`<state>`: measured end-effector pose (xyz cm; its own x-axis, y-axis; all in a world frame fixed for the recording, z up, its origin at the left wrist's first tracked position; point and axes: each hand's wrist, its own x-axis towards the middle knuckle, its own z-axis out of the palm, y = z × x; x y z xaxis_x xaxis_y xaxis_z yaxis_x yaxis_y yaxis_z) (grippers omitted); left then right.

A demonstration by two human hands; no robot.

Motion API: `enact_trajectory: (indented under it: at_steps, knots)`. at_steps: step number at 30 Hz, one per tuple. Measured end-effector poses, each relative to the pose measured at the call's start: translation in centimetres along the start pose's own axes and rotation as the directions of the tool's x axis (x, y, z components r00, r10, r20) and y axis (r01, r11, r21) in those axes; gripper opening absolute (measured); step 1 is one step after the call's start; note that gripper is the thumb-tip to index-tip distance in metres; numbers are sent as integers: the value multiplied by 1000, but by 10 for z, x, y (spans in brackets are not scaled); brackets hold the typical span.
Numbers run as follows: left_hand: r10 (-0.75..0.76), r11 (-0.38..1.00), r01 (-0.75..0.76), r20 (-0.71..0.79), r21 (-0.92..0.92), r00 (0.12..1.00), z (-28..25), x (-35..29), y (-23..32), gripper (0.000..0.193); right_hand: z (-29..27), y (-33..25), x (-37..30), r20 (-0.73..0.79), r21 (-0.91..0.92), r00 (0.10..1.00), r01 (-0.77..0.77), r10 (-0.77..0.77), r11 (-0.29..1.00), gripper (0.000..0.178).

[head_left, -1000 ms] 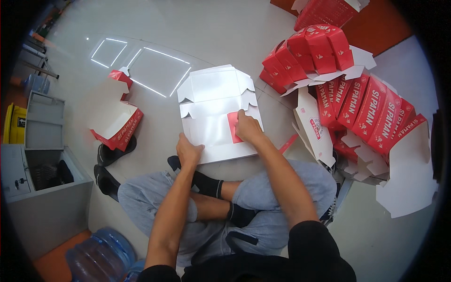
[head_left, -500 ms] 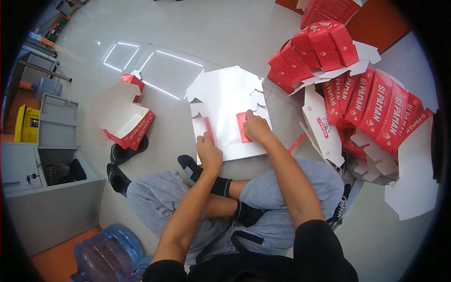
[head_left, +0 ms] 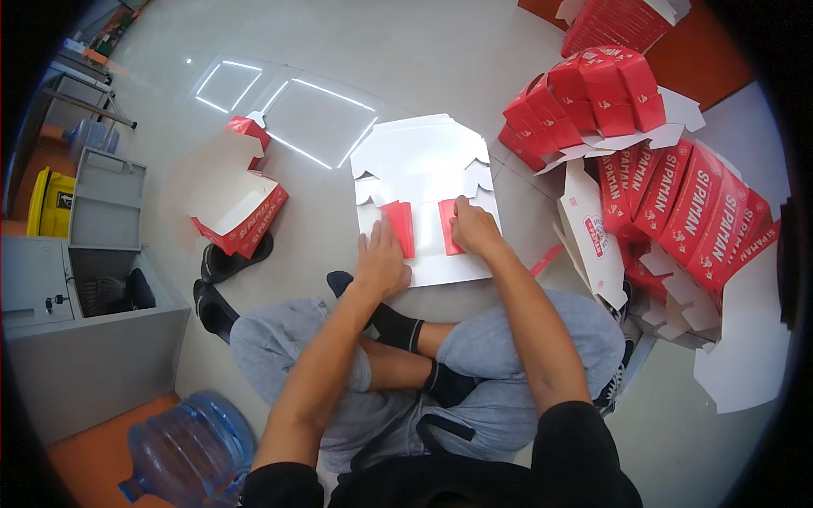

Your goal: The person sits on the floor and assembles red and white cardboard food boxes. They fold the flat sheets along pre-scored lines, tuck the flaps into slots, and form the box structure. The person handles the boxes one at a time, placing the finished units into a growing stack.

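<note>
A flat cardboard box blank [head_left: 423, 169] lies white side up on the floor in front of my crossed legs. Two of its flaps are folded inward, showing their red sides. My left hand [head_left: 381, 262] rests with stretched fingers along the left red flap [head_left: 399, 227]. On the other side, my right hand [head_left: 474, 227] is closed, its curled fingers at the outer edge of the right red flap [head_left: 447, 229]. The undersides of the right fingers are hidden.
A partly folded red-and-white box [head_left: 246, 212] stands at the left by dark shoes. Folded red boxes [head_left: 584, 93] are piled at the right, above more upright boxes [head_left: 677, 195]. A grey locker [head_left: 102, 356] and a blue water jug [head_left: 190, 444] sit at the left.
The left red flap has gone from half raised to folded inward, and my left hand has flattened beside it. My right hand stays at the right flap. The view has shifted slightly.
</note>
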<state>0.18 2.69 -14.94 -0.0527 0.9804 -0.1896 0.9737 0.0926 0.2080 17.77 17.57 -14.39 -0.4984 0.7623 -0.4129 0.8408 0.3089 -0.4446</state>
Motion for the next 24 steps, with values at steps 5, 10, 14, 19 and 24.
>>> enact_trajectory:
  at_steps: [5, 10, 14, 19, 24]
  knots:
    - [131, 968, -155, 130, 196, 983, -9, 7, -13, 72, 10, 6, 4, -13, 36, 1000, -4, 4, 999, 27]
    - [66, 918, -191, 343, 346, 937, -27, 19, 7, 72, 4, 1, 4, 22, -9, 1000, 2, -2, 1000, 30]
    - [22, 883, -183, 351, 433, 936, -30, 31, 27, 73, 13, 13, 6, -84, 37, 995, 54, -51, 998, 25]
    - [143, 960, -154, 63, 233, 988, -9, -11, -3, 82, 19, 18, 17, -114, 22, 993, 37, -34, 999, 23]
    - [139, 964, -137, 6, 227, 990, 2, -27, -2, 80, 11, 6, 6, -53, 41, 998, 37, -35, 998, 20]
